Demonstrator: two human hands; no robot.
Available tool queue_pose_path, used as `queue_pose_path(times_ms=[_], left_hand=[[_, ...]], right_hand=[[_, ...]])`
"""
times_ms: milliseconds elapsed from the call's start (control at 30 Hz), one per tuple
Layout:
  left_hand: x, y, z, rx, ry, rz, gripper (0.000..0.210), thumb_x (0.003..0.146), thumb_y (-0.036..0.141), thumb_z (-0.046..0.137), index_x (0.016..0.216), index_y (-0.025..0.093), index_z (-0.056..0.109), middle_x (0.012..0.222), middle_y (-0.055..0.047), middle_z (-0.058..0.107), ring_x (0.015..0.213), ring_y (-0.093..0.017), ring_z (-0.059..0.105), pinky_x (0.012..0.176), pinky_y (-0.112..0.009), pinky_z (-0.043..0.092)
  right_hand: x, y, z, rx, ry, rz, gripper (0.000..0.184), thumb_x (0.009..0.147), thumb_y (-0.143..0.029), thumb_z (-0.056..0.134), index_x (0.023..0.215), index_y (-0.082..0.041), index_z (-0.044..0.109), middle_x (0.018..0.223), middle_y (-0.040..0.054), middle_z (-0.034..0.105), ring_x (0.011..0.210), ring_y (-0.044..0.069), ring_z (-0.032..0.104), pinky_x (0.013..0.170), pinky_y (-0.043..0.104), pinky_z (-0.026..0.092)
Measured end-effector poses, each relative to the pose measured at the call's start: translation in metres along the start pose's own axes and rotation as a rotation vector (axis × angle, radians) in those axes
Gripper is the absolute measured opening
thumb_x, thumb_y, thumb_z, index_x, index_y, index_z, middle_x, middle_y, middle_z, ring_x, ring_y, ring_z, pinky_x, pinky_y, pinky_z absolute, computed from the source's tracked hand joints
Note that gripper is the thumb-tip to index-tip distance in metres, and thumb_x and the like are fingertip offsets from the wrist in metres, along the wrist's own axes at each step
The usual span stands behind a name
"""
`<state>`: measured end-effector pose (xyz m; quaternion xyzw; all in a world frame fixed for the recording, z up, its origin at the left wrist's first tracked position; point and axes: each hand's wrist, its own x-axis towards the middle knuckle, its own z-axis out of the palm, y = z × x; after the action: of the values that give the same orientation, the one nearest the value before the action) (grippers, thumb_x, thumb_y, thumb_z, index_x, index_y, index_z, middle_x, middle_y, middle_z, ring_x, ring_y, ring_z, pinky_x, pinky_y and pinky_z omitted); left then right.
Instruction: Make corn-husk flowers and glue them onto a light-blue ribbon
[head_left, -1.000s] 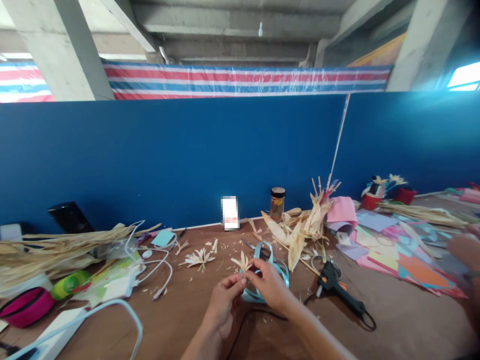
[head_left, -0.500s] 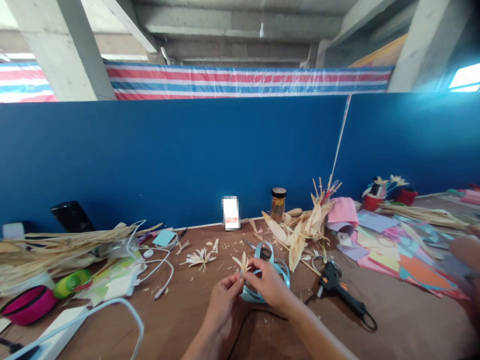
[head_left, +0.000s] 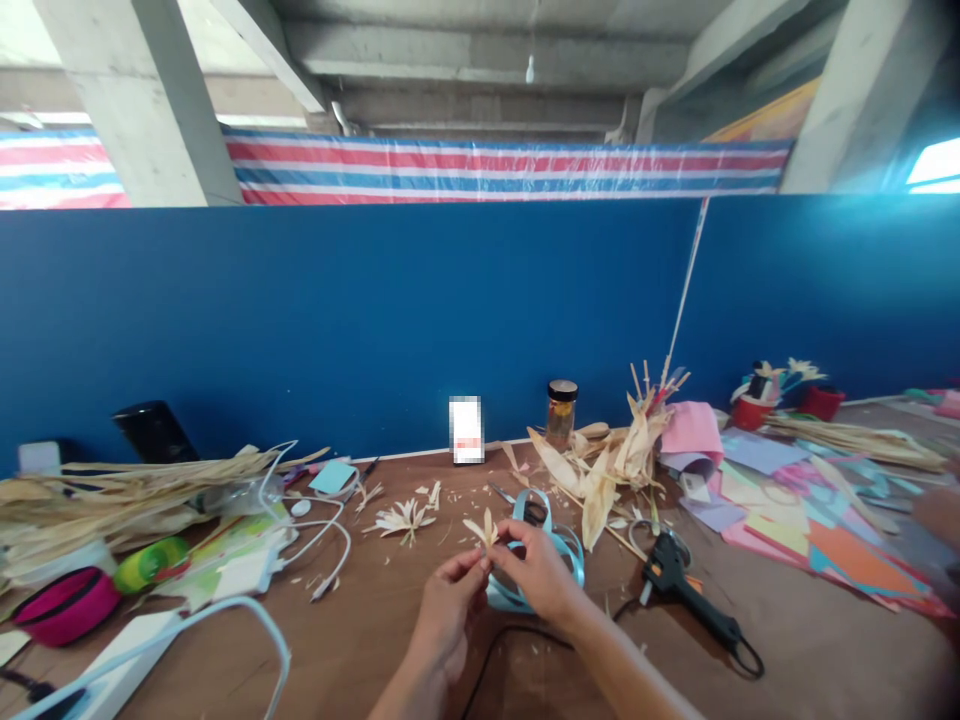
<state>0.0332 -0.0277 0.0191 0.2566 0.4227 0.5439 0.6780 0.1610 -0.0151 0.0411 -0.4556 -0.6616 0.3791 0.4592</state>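
Between my two hands is a small pale flower (head_left: 488,527) of dried husk petals, its petals pointing up and to the left. My left hand (head_left: 454,600) pinches it low down, with thumb and forefinger together. My right hand (head_left: 536,572) pinches it from the other side, just under the petals; the fingers hide its base. Behind and beneath my right hand lies a loose coil of light blue ribbon (head_left: 574,560). A finished-looking husk flower (head_left: 403,517) rests on the brown table (head_left: 360,660) to the left.
A black glue gun (head_left: 694,600) lies right of my hands, its cord running below them. Dried husks (head_left: 600,490) and a lidded jar (head_left: 562,412) stand behind. Coloured paper (head_left: 832,540) spreads at right; white cables (head_left: 341,545) and a power strip (head_left: 124,665) are at left.
The whole view has shifted slightly, with things appearing a little lower and to the right. Both hands keep hold of the flower in nearly the same pose.
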Motion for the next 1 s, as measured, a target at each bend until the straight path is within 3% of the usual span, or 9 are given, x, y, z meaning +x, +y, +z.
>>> queue_pose_path(times_ms=[167,600,767,1000], left_hand=[[-0.001,0.001,0.001,-0.019,0.04,-0.047,0.031,0.049,0.024,0.08,0.076,0.013,0.069,0.061,-0.002,0.066,0.047,-0.006,0.053,0.044,-0.016,0.035],[-0.012,0.01,0.015,-0.13,-0.079,-0.107,0.023,0.055,0.014,0.077,0.076,0.013,0.07,0.059,-0.002,0.066,0.049,-0.008,0.055,0.043,-0.015,0.039],[-0.009,0.007,0.013,-0.136,-0.021,-0.108,0.023,0.053,0.014,0.078,0.073,0.012,0.069,0.052,0.001,0.061,0.042,-0.004,0.048,0.038,-0.013,0.035],[-0.003,0.002,0.008,-0.071,-0.047,-0.059,0.024,0.056,0.02,0.077,0.077,0.011,0.069,0.054,0.001,0.06,0.042,-0.003,0.046,0.04,-0.012,0.034]], right_hand=[[0.001,0.004,0.002,0.094,-0.005,0.021,0.014,0.077,-0.029,0.055,0.078,-0.017,0.06,0.075,0.0008,0.063,0.072,0.015,0.058,0.067,0.024,0.045],[0.002,0.007,0.004,0.199,0.036,0.058,0.012,0.077,-0.027,0.055,0.074,-0.016,0.059,0.069,-0.0001,0.06,0.069,0.014,0.054,0.067,0.024,0.043],[0.001,0.009,0.007,0.256,0.024,0.072,0.015,0.076,-0.03,0.056,0.074,-0.015,0.059,0.068,0.0,0.06,0.066,0.013,0.054,0.065,0.024,0.043],[0.002,0.011,0.006,0.295,0.01,0.077,0.015,0.076,-0.03,0.057,0.073,-0.015,0.059,0.068,0.0,0.061,0.067,0.013,0.054,0.066,0.024,0.042]])
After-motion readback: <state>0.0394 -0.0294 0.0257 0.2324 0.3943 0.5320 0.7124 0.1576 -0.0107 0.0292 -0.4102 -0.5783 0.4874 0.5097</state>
